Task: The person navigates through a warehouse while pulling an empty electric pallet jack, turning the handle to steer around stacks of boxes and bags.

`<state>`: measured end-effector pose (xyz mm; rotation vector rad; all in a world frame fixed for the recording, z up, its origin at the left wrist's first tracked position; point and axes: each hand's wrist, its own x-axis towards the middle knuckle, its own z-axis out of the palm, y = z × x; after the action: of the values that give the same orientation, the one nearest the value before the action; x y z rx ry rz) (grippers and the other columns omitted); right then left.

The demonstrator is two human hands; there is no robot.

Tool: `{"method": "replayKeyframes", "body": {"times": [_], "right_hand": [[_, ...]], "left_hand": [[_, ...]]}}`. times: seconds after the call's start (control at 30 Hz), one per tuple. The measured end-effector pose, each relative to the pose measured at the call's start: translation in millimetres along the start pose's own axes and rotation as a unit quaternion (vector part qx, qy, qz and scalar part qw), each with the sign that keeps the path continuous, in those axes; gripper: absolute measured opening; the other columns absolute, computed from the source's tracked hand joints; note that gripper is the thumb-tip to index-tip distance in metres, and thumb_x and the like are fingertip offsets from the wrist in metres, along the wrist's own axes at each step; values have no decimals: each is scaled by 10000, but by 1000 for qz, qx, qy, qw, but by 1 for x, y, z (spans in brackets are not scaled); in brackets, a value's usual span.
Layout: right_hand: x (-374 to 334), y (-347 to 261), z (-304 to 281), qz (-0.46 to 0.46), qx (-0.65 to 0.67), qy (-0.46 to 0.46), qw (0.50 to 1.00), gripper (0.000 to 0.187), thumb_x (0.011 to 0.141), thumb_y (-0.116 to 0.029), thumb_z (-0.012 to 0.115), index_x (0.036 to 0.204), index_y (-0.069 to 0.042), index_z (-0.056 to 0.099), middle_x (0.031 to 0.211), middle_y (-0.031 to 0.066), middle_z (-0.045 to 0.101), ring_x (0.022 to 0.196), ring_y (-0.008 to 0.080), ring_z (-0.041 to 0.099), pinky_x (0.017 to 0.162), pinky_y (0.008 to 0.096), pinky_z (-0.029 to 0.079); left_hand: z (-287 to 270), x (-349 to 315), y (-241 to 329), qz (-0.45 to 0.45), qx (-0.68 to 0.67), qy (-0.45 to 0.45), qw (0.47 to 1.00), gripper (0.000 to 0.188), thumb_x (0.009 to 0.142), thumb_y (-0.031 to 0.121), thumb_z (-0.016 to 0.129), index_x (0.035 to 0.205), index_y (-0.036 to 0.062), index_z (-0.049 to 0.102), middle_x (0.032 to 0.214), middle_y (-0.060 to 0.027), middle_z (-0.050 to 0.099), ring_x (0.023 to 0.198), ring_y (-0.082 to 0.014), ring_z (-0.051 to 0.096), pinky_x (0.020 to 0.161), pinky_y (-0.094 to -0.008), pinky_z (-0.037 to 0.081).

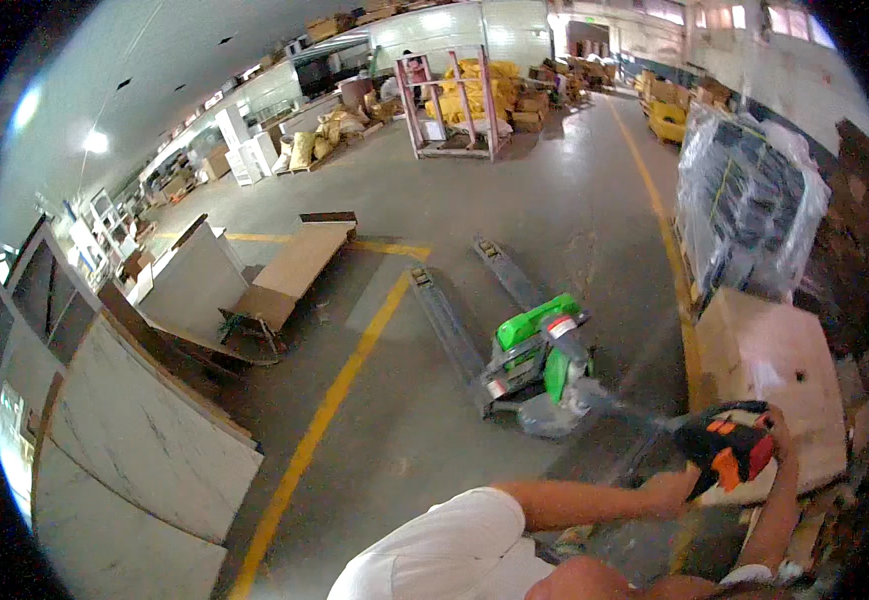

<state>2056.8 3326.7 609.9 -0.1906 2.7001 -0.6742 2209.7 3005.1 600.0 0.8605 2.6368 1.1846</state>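
Observation:
A green and grey pallet jack [539,345] stands on the floor ahead of me, its two forks pointing away and a little left. Its tiller slants down toward me and ends in a black control handle [724,450] with orange and red parts. My left hand [672,492] is closed round the near left side of that handle, with part of the fingers hidden. On the far right side of the loop, my right hand [780,432] is wrapped round the grip beside the red part. Nothing rests on the forks.
Beside the handle on the right sit a large carton [774,370] and a plastic-wrapped load [744,200]. White marbled panels [144,430] lean at left, near a low brown board stand [294,265]. A pinkish frame [454,110] with yellow sacks stands farther off. Yellow lines [339,390] mark the floor.

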Motion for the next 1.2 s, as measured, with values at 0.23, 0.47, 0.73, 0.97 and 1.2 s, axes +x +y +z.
{"method": "replayKeyframes", "body": {"times": [0.23,0.47,0.73,0.97,1.2], "right_hand": [[23,-99,-49,-72,-167,-98,978,387,701,-431,700,944,-130,692,1261,76,459,1235,298,340,1069,498,182],[100,-27,-29,-244,-223,-121,936,516,711,-701,480,785,-258,734,753,32,669,1126,299,465,955,597,213],[133,-74,0,-304,-305,-89,898,509,714,-618,582,725,-126,716,676,116,637,672,282,605,726,376,443],[228,-110,30,-243,-319,-73,913,465,773,-538,575,720,-96,708,716,126,651,669,305,615,666,382,482],[236,-252,70,-244,-312,-132,909,655,774,-685,440,796,-82,696,784,174,647,781,338,620,721,414,474]], "left_hand": [[68,18,5,-62,-96,14,993,673,805,228,584,1303,-36,218,880,-248,592,790,-412,591,664,-485,465],[36,8,32,-166,-63,-44,983,697,788,245,603,1334,30,227,889,-234,597,794,-418,585,672,-480,460],[-1,0,-12,-168,-27,-37,985,752,774,348,598,1380,98,229,910,-215,611,792,-397,602,682,-479,482],[-63,-3,-85,-155,-30,24,987,713,712,247,660,1329,105,332,847,-198,619,769,-394,595,662,-476,457],[-165,-66,-175,-207,36,10,978,649,657,205,660,1265,187,433,850,-176,622,775,-383,594,670,-465,462]]}}
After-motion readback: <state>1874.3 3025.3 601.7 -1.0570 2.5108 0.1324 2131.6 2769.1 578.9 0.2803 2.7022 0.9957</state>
